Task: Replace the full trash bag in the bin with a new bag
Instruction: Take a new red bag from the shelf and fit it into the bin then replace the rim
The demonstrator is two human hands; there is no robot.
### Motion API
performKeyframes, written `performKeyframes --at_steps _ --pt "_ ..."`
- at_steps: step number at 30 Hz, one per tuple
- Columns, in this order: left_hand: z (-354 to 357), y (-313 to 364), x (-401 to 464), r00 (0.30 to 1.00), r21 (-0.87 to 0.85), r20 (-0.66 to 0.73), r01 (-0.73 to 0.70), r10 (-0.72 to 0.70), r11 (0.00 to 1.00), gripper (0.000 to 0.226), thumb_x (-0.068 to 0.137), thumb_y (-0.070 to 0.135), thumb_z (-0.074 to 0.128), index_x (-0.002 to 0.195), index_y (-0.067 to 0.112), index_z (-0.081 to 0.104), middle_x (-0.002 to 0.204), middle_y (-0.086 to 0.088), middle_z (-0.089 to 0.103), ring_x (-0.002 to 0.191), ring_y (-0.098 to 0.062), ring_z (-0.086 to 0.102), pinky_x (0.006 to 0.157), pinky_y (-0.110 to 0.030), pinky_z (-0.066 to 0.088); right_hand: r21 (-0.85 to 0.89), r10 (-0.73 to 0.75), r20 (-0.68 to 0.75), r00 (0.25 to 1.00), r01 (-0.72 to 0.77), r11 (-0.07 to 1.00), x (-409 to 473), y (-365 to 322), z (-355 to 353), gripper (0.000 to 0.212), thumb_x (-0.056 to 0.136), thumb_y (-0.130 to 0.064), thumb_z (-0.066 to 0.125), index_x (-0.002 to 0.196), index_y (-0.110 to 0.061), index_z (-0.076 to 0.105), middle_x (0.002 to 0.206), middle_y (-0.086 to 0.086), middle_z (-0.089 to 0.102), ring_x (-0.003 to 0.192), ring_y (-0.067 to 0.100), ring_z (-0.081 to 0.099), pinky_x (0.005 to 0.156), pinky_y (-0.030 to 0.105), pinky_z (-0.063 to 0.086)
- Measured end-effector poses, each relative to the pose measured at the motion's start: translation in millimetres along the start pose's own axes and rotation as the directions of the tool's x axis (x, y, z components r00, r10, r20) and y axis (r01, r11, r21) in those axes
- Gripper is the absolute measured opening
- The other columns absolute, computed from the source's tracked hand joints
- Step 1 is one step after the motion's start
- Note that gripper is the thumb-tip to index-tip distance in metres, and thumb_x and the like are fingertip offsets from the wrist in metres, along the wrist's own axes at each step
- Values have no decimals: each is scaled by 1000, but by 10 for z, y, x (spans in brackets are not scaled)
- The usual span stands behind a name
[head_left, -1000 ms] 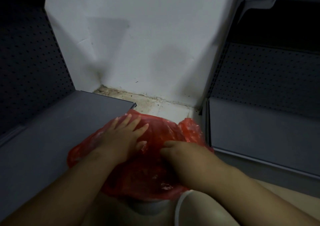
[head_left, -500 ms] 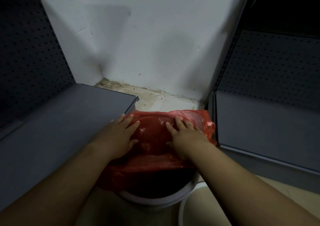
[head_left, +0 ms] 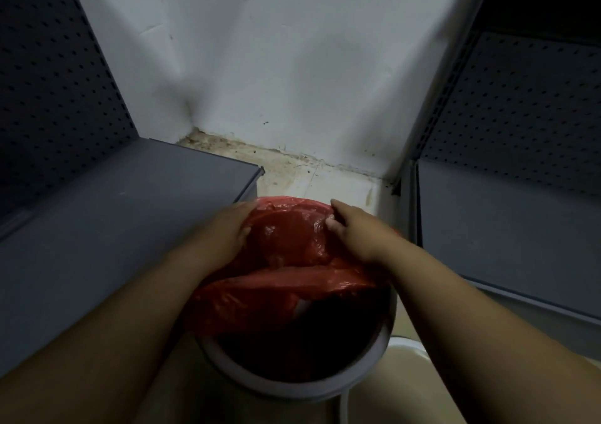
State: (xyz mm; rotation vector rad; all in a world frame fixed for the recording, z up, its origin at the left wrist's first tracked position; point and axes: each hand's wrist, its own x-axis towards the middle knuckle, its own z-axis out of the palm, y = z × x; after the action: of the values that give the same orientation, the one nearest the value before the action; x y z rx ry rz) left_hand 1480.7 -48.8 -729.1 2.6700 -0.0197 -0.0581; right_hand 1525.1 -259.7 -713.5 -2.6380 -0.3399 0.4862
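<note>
Red bag (head_left: 286, 293) thin glossy crinkled plastic; bin (head_left: 292, 388) smooth white plastic; shelf (head_left: 113, 215) matt grey.

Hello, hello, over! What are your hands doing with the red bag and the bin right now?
Left hand and right hand gripping red bag at far rim. Near rim of white bin still uncovered. Shelves close either side, nothing blocking.
</note>
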Motion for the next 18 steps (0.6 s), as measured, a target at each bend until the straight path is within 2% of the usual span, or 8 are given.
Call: performKeyframes --at_steps 7,11,14,16,18 --pt "90 -189 20 988 -147 -36 145 -151 979 37 96 18 40 132 21 50 137 -7 53 123 -26 49 99 -32 36 337 18 7 1000 -20 941 -137 142 48 52 100 -39 36 148 -19 29 153 5 34 140 24 32 116 37 24" --pt "88 -212 -33 985 -141 -59 152 -162 978 35 97 26 38 128 24 53 133 -6 57 119 -25 53 95 -31 38 448 2 -52 999 22 894 -278 252 155 53 98 -41 39 147 -25 29 152 0 35 139 20 35 116 38 26" --pt "95 -244 -92 977 -140 -100 175 -189 975 37 96 30 40 131 23 53 136 -6 55 123 -25 51 99 -31 37 543 -23 -54 998 48 838 -425 350 217 55 97 -43 41 148 -30 26 153 -5 32 140 17 33 117 36 25" --pt "78 -236 -155 971 -139 -140 174 -193 975 39 96 28 42 132 19 51 139 -9 52 127 -25 48 103 -31 35 545 -57 -58 997 79 835 -522 392 248 56 96 -44 41 148 -32 23 155 -8 28 142 14 28 116 31 21" --pt "37 -214 -246 975 -66 -177 122 -132 990 40 96 24 43 134 16 48 145 -9 44 133 -25 40 107 -31 30 435 -106 -107 989 142 889 -593 449 279 58 96 -45 38 149 -31 20 157 -10 22 144 10 20 115 26 14"
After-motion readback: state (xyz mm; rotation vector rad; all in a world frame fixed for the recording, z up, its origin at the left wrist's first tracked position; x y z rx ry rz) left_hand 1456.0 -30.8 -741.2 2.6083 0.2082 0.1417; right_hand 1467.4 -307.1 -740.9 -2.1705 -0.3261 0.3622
